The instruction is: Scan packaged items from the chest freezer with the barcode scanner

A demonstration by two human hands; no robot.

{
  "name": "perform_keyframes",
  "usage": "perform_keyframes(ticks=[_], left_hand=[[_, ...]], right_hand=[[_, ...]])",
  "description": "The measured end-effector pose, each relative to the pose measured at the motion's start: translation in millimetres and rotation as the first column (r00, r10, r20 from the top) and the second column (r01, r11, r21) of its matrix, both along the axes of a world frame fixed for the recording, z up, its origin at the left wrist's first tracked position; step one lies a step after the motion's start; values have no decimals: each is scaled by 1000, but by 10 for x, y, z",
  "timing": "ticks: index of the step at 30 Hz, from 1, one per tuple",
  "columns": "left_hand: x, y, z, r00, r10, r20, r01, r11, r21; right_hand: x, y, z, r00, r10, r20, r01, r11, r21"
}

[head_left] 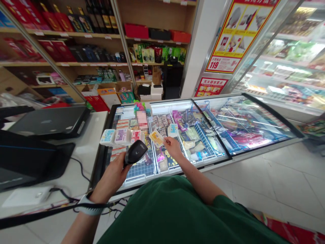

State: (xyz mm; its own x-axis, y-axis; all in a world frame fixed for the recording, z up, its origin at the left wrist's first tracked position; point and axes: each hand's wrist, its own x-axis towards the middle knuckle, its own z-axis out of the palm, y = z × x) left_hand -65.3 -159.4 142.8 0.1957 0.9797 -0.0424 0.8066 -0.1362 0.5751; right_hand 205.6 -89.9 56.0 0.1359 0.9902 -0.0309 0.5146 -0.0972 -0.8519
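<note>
A black handheld barcode scanner (136,151) is gripped in my left hand (113,173), its head pointing away from me over the freezer's glass top. In my right hand (173,148), pinched at one corner, is a small flat pack with a yellow label (156,138). Just beyond that hand lies a pack with a blue label (173,130). To the left, on the glass, sit similar packs: one blue (107,136), one purple (122,135) and one red (136,135), the red one close to the scanner.
The chest freezer (236,157) with frozen goods in wire baskets stretches to the right. On the left counter (98,123) are a dark closed device (50,121), a black stand and cables. Shelves of bottles and boxes (137,31) stand behind. A colourful ornament (139,106) stands at the freezer's back.
</note>
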Motion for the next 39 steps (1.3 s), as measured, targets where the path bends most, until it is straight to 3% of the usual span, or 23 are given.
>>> perform_keyframes(ticks=[17, 22, 26, 29, 34, 39], left_hand=[[14, 16, -66, 1000, -9, 11, 9, 1000, 4], [23, 11, -65, 1000, 1, 15, -1, 1000, 0], [-23, 2, -107, 1000, 7, -4, -7, 1000, -6], [-115, -17, -196, 999, 16, -32, -16, 1000, 4], [-274, -77, -346, 998, 51, -31, -50, 998, 29], [-340, -133, -362, 995, 99, -30, -98, 995, 3]], right_hand=[[-22, -5, -17, 999, 1, -36, -1, 1000, 10], [-7, 9, -86, 1000, -2, -27, 3, 999, 35], [59, 69, -190, 989, -70, -132, 68, 998, -14], [151, 152, -281, 939, -197, -281, 177, 980, -95], [350, 345, -413, 770, -422, -478, 358, 907, -224], [495, 539, -523, 646, -522, -557, 401, 853, -334]])
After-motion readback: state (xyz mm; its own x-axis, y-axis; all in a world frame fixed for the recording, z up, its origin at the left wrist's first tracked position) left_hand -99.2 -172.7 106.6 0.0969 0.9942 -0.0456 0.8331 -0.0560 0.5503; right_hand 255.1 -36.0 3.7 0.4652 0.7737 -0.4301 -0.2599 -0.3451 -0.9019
